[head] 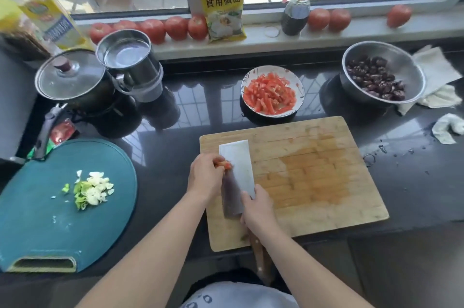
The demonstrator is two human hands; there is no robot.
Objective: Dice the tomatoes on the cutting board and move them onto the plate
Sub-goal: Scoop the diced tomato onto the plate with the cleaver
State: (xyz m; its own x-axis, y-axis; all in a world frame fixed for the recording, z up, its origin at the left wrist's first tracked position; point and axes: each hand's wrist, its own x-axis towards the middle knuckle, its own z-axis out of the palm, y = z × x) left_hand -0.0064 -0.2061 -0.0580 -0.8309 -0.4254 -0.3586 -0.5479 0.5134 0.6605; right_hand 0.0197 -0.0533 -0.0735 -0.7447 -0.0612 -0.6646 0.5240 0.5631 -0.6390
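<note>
Left hand: our left hand [206, 177] is cupped against the flat of the broad steel cleaver [237, 172], fingers curled round a small clump of red diced tomato [224, 165], pinning it to the blade.
Right hand: our right hand [257, 209] is wrapped tight round the cleaver where blade meets the dark wooden handle [261, 257].
Tomato: most of it is already heaped on the white patterned plate [298, 88] just beyond the pale bamboo cutting board [326, 182]; the board itself shows only a wet orange stain, so we judge this is the last scoop.
Spill risk: the clump is small and slippery, and tilting the blade on the way over could drop pieces on the glossy black countertop [175, 157].
Cut risk: our left fingertips sit very close to the blade, and we can't tell which way the edge faces, so a slide along it could nick them.
Path: from blade to plate it looks open, nothing standing between.
Neighbours: a steel bowl of dark red dates [381, 74] sits right of the plate, a lidded dark pot [72, 81] and steel cup [130, 64] to the left, well apart.
Also about: a teal round board with chopped scallion [93, 189] at our left, whole red tomatoes [153, 28] along the sill.
</note>
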